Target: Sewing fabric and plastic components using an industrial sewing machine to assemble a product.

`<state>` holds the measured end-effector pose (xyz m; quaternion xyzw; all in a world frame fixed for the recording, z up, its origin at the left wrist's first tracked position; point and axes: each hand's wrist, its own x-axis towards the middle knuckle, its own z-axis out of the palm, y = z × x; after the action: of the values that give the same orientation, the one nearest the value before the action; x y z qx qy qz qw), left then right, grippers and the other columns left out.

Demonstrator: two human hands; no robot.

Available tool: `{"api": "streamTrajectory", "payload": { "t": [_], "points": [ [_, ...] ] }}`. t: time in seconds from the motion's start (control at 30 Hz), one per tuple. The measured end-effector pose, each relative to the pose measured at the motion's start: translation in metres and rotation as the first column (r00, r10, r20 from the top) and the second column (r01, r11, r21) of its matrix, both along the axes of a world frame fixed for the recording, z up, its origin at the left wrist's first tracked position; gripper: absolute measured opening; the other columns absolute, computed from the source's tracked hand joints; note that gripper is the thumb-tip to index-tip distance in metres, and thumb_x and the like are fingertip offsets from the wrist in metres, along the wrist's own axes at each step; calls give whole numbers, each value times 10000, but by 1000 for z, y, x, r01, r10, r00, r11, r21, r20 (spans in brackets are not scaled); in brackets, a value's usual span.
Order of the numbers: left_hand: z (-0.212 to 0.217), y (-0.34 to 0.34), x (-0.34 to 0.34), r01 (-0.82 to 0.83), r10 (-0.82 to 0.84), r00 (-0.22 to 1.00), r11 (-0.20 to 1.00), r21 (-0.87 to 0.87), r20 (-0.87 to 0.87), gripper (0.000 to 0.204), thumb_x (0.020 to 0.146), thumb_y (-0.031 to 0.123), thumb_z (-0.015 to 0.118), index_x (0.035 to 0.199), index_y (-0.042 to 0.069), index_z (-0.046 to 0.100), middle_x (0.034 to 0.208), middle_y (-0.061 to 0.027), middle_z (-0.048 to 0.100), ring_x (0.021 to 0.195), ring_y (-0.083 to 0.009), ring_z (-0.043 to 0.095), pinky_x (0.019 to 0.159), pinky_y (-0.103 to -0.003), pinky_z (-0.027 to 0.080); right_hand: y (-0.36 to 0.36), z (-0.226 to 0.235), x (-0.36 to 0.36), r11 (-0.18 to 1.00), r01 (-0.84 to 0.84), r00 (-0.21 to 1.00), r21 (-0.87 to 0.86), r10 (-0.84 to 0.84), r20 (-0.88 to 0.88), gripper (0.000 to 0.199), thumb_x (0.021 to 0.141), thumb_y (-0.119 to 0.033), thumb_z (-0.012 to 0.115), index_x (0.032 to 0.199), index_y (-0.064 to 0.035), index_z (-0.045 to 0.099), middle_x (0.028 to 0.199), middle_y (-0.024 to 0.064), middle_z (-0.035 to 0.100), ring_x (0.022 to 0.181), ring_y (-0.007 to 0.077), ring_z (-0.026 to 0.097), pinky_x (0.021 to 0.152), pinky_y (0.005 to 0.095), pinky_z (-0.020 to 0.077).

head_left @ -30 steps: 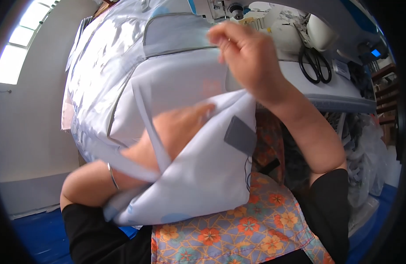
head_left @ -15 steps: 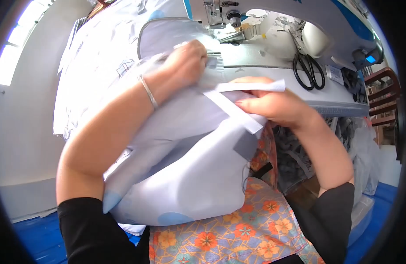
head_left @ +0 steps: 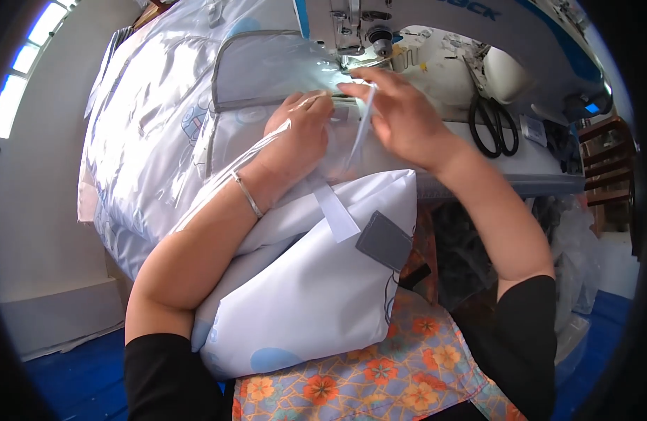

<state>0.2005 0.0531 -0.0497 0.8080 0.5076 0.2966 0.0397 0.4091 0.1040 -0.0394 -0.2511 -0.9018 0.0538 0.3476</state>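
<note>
White printed fabric [head_left: 295,309] lies bunched over my lap and spreads across the left of the table. Curled over the fabric's edge just in front of the sewing machine [head_left: 470,31], my left hand [head_left: 301,133] is closed on it. Thin white strings [head_left: 232,168] drape over that wrist. My right hand [head_left: 405,119] reaches close to the needle area, its fingers pinching a narrow white strip [head_left: 363,125] that hangs down. A second white strip [head_left: 335,212] rests on the fabric beside a dark grey patch [head_left: 384,241]. Beyond my left hand lies a clear panel with grey binding [head_left: 264,67].
Black-handled scissors [head_left: 493,126] lie on the table to the right, near a white rounded object [head_left: 504,69] and a small pale packet [head_left: 534,130]. Clear plastic bags [head_left: 574,242] hang below the table's right edge. A wooden chair [head_left: 607,158] stands at far right.
My right hand has moved up and away to the needle area, carrying the narrow strip. My left hand has come slightly nearer me. The clear panel shows more fully, and the lap fabric has shifted.
</note>
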Motion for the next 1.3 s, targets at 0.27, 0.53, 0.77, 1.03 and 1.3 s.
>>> {"api": "streamTrajectory", "payload": {
  "t": [0.27,0.53,0.77,1.03,1.3],
  "points": [
    [0,11,-3,-114,115,993,993,-35,29,143,857,50,538,921,22,663,1010,-146,657,977,-351,623,846,-441,507,8,-12,-19,955,-33,943,-295,-68,-324,199,870,-36,668,1066,-44,700,1010,126,712,904,245,695,801,334,548],
    [10,15,-10,-70,79,990,995,-74,119,170,916,137,555,928,15,672,987,-158,646,952,-366,626,840,-442,499,-40,27,5,630,114,993,-768,-40,114,367,863,-137,726,1205,-32,644,845,82,684,755,127,615,665,262,474],
    [35,30,-1,-98,173,968,928,-359,183,221,922,158,567,1051,26,688,1065,-205,673,991,-370,650,858,-423,510,-33,28,17,119,-202,967,-972,182,-179,436,871,-69,654,1293,21,592,1103,106,674,1035,125,605,924,281,472],
    [11,45,-11,-76,100,993,952,-297,66,269,946,205,601,1129,19,667,808,-94,644,728,-135,591,686,-317,479,-19,35,12,400,-39,984,-916,173,34,369,873,-111,684,1232,-42,633,1121,101,682,1035,167,640,914,316,498],
    [46,41,-6,-77,320,918,724,-686,235,257,933,183,563,1078,1,672,876,-150,675,799,-226,641,716,-338,495,4,3,-23,982,57,997,181,-46,-67,569,780,5,723,1308,-169,602,1107,73,624,981,273,654,823,366,556]
  ]
}}
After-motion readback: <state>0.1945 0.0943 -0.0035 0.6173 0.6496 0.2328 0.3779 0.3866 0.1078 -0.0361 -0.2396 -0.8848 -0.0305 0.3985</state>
